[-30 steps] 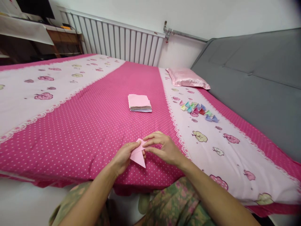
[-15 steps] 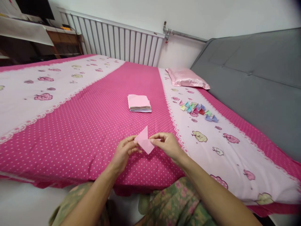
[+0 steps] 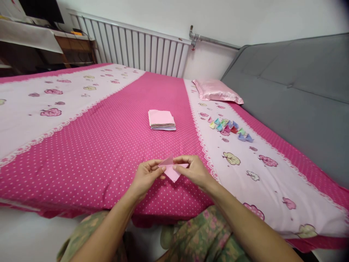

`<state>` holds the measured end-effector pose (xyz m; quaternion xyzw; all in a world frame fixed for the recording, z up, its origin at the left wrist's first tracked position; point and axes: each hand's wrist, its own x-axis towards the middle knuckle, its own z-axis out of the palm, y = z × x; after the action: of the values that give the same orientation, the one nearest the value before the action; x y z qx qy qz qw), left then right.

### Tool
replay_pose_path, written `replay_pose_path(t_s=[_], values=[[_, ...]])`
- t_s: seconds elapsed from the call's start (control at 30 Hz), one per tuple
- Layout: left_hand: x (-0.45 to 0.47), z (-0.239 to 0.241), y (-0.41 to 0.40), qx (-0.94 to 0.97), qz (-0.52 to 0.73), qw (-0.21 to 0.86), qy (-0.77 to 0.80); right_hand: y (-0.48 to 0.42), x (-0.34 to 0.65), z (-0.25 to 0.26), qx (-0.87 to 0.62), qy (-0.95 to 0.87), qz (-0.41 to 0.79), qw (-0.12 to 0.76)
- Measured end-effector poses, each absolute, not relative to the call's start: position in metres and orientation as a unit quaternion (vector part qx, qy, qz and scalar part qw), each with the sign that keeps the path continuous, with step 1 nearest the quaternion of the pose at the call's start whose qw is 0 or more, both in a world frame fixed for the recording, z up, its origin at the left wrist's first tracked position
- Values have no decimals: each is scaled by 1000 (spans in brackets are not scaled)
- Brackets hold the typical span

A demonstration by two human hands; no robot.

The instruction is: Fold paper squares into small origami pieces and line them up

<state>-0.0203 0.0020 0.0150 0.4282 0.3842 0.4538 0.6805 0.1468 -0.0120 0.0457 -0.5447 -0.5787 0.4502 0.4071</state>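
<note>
A small piece of folded pink origami paper is held over the near part of the bed, between both hands. It has a pointed flap at the top, another out to the right and a corner facing down towards me. My left hand pinches its left side, thumb on top. On the right side, my right hand grips it with thumb and fingers, the thumb near the middle. Fingers behind the paper are partly hidden. Beyond the hands lies a square stack of coloured paper, a pink sheet uppermost.
Several small folded paper pieces in mixed colours sit on the bed to the right. Behind them is a pink pillow by the grey headboard. A white radiator runs along the wall; a desk stands at far left.
The folded paper has tipped, so its top point looks lower and flatter. My left thumb has moved onto the paper's front, and my right thumb presses nearer its middle.
</note>
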Motion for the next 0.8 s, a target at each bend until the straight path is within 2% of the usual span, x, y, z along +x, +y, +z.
replay_pose_path(t_s=[0.4, 0.8], values=[[-20, 20, 0, 404, 448, 712, 358, -12, 147, 48, -536, -602, 437, 399], [-20, 20, -2, 482, 453, 645, 384, -16, 146, 53, -540, -657, 381, 363]])
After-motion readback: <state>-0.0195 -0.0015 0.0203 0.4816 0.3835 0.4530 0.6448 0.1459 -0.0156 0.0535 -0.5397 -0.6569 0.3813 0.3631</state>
